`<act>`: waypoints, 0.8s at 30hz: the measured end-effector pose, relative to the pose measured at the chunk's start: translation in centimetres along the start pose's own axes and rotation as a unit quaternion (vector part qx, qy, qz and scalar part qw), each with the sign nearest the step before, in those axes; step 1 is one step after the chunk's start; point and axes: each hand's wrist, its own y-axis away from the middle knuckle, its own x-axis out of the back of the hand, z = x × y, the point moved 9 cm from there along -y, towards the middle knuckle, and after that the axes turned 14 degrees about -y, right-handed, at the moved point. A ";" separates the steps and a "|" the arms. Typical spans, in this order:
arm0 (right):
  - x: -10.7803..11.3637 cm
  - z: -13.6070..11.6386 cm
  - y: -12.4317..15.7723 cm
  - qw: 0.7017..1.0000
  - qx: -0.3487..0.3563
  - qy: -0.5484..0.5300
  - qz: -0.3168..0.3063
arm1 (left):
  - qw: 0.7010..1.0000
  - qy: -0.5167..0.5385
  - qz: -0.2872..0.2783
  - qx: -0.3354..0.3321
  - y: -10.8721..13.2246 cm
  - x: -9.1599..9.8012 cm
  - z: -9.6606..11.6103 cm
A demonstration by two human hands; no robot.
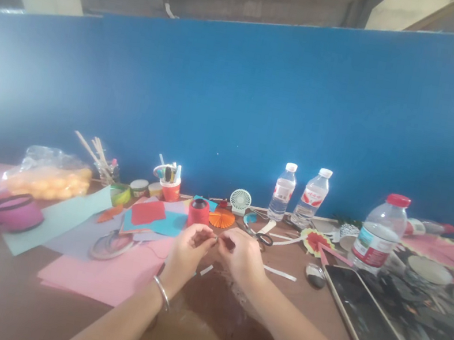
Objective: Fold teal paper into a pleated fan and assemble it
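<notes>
Both my hands meet at the middle of the head view, above the brown table (188, 339). My left hand (191, 248), with a silver bangle at its wrist, pinches thumb against forefinger. Facing it, my right hand (241, 254) is closed in a pinch too, fingertips almost touching the left ones. Whatever sits between the fingertips is too small and blurred to name. Just behind the left hand stands a red cylinder (198, 212), with an orange folded paper fan (221, 219) beside it. Small white paper strips (206, 270) lie on the table below the hands.
Pink paper sheets (103, 271) and a pale green sheet (64, 217) spread at left. Scissors (264, 238), a small fan (240, 200) and two water bottles (312, 199) stand or lie behind. At right are a smartphone (368, 315), a red-capped bottle (380, 235) and tangled cables.
</notes>
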 end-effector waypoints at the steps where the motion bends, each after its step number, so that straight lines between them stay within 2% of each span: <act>1: 0.0 0.0 0.0 1.000 -0.003 -0.004 -0.003 | 1.000 0.005 0.003 0.001 0.0 0.1 0.0; 14: -0.4 0.1 -0.2 0.998 -0.012 -0.012 -0.055 | 1.000 -0.007 0.013 0.007 -0.1 0.5 -0.2; 20: -0.5 0.5 -0.2 0.998 -0.024 -0.004 -0.050 | 0.999 -0.051 -0.007 0.003 0.0 0.3 -0.3; 24: -0.4 0.6 -0.3 0.998 -0.031 -0.029 -0.048 | 0.999 -0.043 0.010 -0.007 0.0 0.5 0.0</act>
